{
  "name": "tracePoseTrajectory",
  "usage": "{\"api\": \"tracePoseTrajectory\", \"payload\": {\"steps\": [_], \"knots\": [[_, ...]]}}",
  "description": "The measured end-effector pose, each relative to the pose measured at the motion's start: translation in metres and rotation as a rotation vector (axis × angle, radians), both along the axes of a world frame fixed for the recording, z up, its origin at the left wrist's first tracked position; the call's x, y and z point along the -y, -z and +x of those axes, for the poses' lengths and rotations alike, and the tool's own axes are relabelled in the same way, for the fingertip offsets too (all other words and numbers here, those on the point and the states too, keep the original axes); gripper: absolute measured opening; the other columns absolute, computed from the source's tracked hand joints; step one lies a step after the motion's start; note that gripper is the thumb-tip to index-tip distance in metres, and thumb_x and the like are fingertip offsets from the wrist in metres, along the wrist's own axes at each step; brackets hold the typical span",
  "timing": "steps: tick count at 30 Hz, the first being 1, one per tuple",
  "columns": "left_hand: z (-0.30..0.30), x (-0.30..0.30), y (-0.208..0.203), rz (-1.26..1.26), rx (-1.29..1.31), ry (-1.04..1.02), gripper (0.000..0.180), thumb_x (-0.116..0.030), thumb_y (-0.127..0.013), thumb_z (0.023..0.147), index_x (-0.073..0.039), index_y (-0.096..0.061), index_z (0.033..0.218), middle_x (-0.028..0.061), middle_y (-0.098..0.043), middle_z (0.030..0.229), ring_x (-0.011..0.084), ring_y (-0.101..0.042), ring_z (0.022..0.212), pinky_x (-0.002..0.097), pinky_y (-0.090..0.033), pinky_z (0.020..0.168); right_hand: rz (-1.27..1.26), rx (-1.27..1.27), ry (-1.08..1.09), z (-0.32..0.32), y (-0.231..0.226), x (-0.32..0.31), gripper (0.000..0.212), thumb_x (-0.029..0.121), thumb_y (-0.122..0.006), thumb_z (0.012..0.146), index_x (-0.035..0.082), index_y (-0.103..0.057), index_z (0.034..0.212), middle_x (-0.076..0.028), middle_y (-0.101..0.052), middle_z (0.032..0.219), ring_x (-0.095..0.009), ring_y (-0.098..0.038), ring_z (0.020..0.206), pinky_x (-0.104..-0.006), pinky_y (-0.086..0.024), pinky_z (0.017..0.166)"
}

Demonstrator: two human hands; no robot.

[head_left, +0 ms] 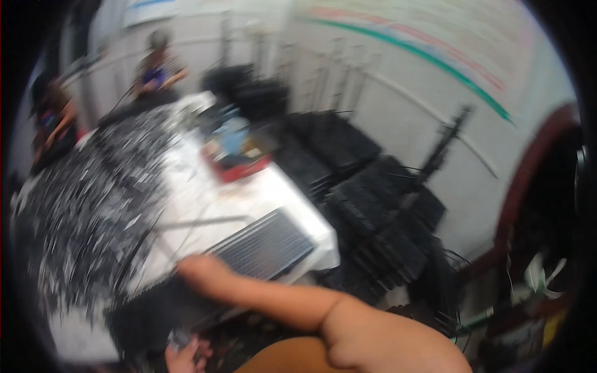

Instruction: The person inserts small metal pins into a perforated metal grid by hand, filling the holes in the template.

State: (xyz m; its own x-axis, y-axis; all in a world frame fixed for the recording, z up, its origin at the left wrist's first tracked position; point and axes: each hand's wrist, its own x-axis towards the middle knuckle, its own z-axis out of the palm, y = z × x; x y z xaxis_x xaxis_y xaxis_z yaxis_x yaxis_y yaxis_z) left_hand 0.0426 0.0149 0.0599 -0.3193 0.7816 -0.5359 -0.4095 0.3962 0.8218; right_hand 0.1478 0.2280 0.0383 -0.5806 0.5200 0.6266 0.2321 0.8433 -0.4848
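Right hand [204, 273] at black panel [149, 316], near edge of table [287, 193]; grip not determinable. Left hand [188, 355] partly curled, contents unclear. Loose pieces [93, 205] lie heaped; work appears unfinished, completed share unclear.

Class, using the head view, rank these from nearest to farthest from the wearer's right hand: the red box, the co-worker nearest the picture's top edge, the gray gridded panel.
From the right hand:
1. Gray gridded panel: just to the hand's right.
2. Red box: beyond the panel, on the white table.
3. Co-worker: upper left, past the table's far end.
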Motion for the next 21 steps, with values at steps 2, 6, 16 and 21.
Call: {"api": "tracePoseTrajectory", "payload": {"steps": [2,6,16,21], "knots": [[-0.001,0.007,-0.017,-0.071,-0.011,0.04,0.011,-0.012,-0.058,0.091,-0.006,-0.062,0.1,0.0062,-0.066,0.085,0.0158,-0.059,0.07,0.0286,-0.047,0.058,-0.025,0.003,0.004,-0.007,0.0,0.008,0.007,0.006,-0.056,0.07,0.005,-0.051,0.075,-0.017,-0.055,0.07,-0.038,-0.058,0.069,-0.0454,-0.047,0.061],[0.007,-0.008,-0.038,-0.113,-0.049,0.166,0.011,-0.01,-0.056,0.092,-0.006,-0.061,0.1,0.005,-0.065,0.086,0.0151,-0.059,0.073,0.0281,-0.047,0.062,-0.024,0.056,0.074,0.013,-0.002,0.003,0.005,0.006,-0.055,0.072,0.003,-0.054,0.075,-0.015,-0.056,0.072,-0.037,-0.058,0.073,-0.0442,-0.048,0.065],[0.012,-0.001,-0.009,0.091,0.066,-0.199,0.018,-0.01,-0.058,0.087,-0.007,-0.058,0.105,0.0069,-0.064,0.081,0.0155,-0.059,0.064,0.0262,-0.044,0.051,-0.461,-0.071,-0.213,0.002,-0.015,0.063,0.02,0.01,-0.07,0.073,-0.001,-0.058,0.084,-0.018,-0.056,0.088,-0.037,-0.056,0.085,-0.0442,-0.046,0.076],[0.008,-0.009,-0.002,0.133,0.189,-0.088,0.019,-0.006,-0.057,0.089,-0.004,-0.057,0.108,0.0101,-0.067,0.086,0.0194,-0.064,0.065,0.024,-0.039,0.041,-1.018,0.137,-0.346,0.024,-0.04,0.072,0.014,0.012,-0.066,0.085,-0.001,-0.066,0.086,-0.009,-0.064,0.074,-0.014,-0.063,0.064,-0.0291,-0.051,0.06]]}}
